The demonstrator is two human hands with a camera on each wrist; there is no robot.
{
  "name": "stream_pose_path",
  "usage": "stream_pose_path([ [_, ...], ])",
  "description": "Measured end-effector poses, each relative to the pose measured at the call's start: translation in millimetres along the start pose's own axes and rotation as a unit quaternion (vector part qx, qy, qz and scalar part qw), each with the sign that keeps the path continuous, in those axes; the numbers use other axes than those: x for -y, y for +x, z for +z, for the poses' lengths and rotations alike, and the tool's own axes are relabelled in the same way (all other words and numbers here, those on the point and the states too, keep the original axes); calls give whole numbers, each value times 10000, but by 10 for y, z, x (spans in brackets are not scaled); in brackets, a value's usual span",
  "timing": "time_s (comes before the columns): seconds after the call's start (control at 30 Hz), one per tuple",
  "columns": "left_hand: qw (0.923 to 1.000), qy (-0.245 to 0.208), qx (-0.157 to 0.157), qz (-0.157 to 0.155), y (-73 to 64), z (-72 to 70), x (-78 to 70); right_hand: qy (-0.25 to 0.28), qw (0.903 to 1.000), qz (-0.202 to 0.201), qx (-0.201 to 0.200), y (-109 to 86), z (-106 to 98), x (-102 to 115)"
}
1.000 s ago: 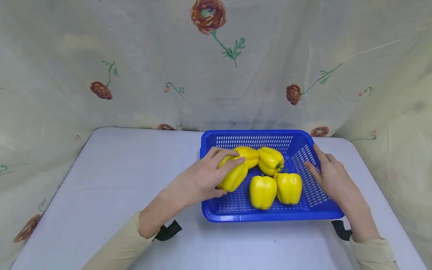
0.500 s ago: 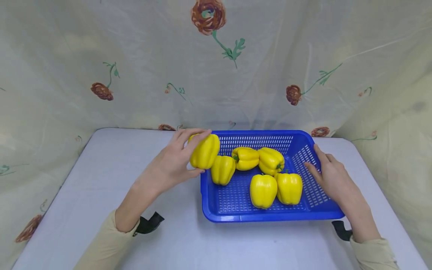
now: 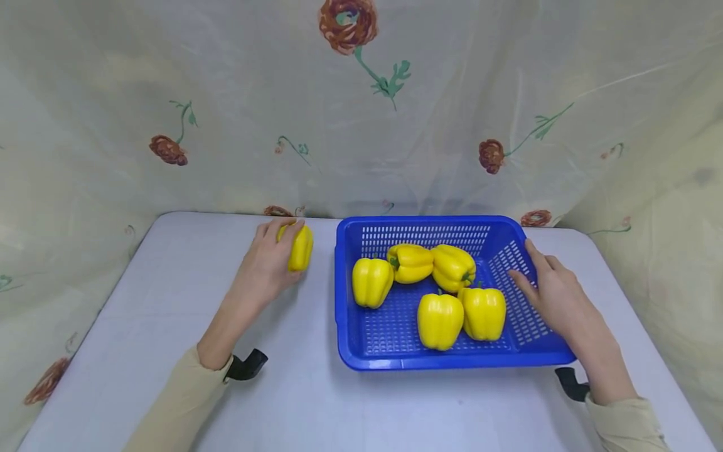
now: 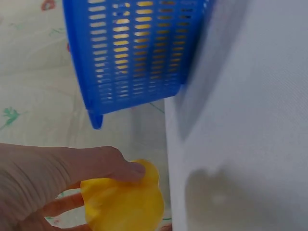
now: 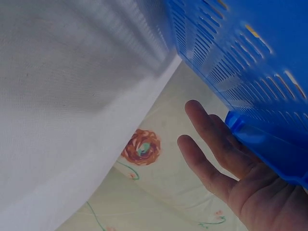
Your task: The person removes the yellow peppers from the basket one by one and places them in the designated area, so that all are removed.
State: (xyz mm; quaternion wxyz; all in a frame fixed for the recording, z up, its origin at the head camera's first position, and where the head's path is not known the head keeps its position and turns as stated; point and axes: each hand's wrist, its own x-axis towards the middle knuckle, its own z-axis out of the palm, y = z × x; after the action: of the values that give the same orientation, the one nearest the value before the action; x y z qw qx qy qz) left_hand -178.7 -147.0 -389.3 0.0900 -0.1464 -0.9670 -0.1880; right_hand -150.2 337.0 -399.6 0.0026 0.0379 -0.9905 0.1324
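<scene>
Left arm [image 3: 181, 392] in from lower left, angled up and to the right. Left hand [image 3: 268, 257]: back facing up, fingers [image 3: 290, 233] curled in a grip, thumb [image 4: 115, 168] opposed. Right arm [image 3: 604, 370] in from lower right, leaning up-left. Right hand [image 3: 556, 298]: fingers [image 5: 211, 135] spread, mostly straight; thumb [image 3: 522, 285] held apart. Hands well apart, left reaching farther forward. Sleeves beige.
</scene>
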Motion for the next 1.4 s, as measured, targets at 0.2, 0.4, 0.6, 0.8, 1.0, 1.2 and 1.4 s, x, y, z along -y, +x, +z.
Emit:
stream_pose_path([
  [0.2, 9993, -165, 307, -106, 66, 149, 95, -7, 10000, -6, 1, 14, 6, 28],
  [0.4, 9985, -15, 542, -54, 111, 251, 107, 56, 10000, 21, -45, 2, 8, 29],
  [0.6, 9984, 72, 555, 1, 124, 311, 118, 103, 9999, 44, -52, -7, 3, 34],
  [0.8, 9986, 102, 510, 60, 124, 332, 140, 106, 9999, 19, -82, -10, 5, 36],
  [1.0, 9986, -5, 526, 26, 105, 328, 159, 88, 9999, 37, -115, -15, 14, 26],
  [1.2, 9981, -44, 609, 15, 106, 325, 152, 62, 9998, 30, -171, -19, 16, 13],
  [1.4, 9985, 35, 546, 74, 95, 352, 147, 52, 9997, -37, -231, -18, 21, 6],
])
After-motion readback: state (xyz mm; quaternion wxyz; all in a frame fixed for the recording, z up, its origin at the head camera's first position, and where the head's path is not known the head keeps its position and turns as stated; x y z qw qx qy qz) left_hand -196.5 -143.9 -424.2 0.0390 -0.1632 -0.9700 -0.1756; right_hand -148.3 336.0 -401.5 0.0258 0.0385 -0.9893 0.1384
